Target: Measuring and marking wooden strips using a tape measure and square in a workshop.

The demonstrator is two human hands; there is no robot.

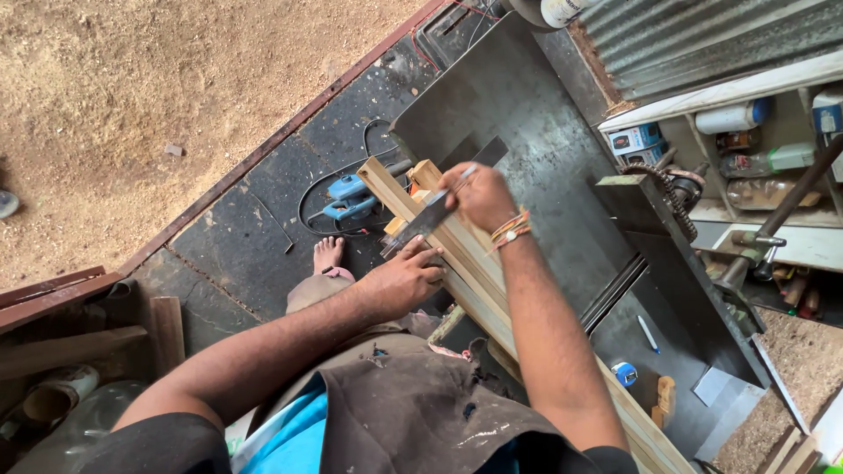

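We see L hand (399,279) pressing metal square (428,219) flat on wood strips (465,272); R hand (479,195) pinching pencil (465,174) w/ fingers.

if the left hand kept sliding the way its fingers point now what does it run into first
Probably the metal square. The left hand rests by the wooden strips, its fingers pointing up-right at the blade lying across them, with the right hand just past it. Depth is hard to judge.
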